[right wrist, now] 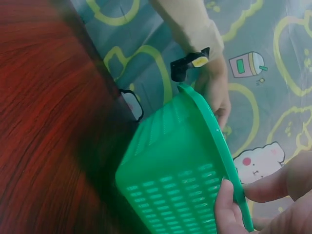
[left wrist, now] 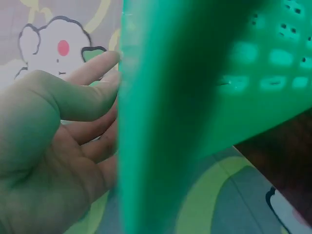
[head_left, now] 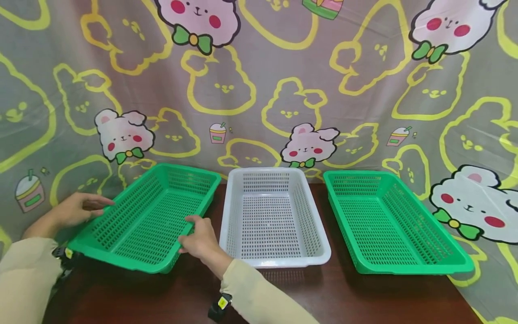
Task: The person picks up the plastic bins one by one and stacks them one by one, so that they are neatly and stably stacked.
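Now right hand (head_left: 201, 239) fingers curled over near rim of left green basket (head_left: 154, 211), thumb pinching it. Left hand (head_left: 78, 208) fingers straight, lying against far side rim; real grip probably none, wrist view blurred. Basket tilted, left part hanging past edge of brown table (head_left: 332, 292). White basket (head_left: 273, 216) and second green basket (head_left: 388, 220) already flat in row. Left one not yet settled.

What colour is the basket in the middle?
The middle basket is white, sitting between two green ones. The head view shows it best.
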The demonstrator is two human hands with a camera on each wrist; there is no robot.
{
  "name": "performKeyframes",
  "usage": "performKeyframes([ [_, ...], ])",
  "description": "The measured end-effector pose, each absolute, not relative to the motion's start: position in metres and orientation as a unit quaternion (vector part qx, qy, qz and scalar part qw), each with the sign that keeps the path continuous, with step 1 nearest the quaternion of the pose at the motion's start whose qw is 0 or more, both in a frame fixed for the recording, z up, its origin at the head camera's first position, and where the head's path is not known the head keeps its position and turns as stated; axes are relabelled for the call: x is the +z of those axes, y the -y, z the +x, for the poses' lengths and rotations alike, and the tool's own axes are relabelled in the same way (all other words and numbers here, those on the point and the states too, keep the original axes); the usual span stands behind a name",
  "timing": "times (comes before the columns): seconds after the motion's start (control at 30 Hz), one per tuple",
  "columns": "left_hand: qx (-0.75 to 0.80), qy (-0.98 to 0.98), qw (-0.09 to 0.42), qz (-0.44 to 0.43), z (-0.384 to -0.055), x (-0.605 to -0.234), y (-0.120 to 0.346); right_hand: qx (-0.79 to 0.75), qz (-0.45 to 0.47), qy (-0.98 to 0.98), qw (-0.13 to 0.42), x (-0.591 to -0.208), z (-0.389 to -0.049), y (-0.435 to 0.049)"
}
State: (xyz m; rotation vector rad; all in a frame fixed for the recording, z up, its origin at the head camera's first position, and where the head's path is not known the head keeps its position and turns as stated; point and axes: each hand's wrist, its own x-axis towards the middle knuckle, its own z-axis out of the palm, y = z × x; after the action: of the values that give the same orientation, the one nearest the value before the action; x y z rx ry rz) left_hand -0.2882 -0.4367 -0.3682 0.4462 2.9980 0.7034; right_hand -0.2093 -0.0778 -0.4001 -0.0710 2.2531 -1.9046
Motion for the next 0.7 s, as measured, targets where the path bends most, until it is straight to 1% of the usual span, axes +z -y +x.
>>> performKeyframes([
  [0.17, 0.240, -0.960, -0.032, 0.137, -0.273, -0.375, 0.438, -0.637, -0.029, -0.765, 0.089, -0.397, -0.208, 0.072],
  [0.37, 0.255, -0.961, -0.043, 0.096, -0.250, -0.382, 0.440, -0.618, -0.069, -0.779, 0.080, -0.391, -0.205, 0.060],
  [0.53, 0.280, -0.951, -0.075, 0.107, -0.229, -0.387, 0.438, -0.608, -0.114, -0.782, 0.077, -0.385, -0.205, 0.045],
  [0.7, 0.285, -0.950, -0.080, 0.098, -0.211, -0.385, 0.433, -0.597, -0.140, -0.786, 0.077, -0.380, -0.208, 0.031],
])
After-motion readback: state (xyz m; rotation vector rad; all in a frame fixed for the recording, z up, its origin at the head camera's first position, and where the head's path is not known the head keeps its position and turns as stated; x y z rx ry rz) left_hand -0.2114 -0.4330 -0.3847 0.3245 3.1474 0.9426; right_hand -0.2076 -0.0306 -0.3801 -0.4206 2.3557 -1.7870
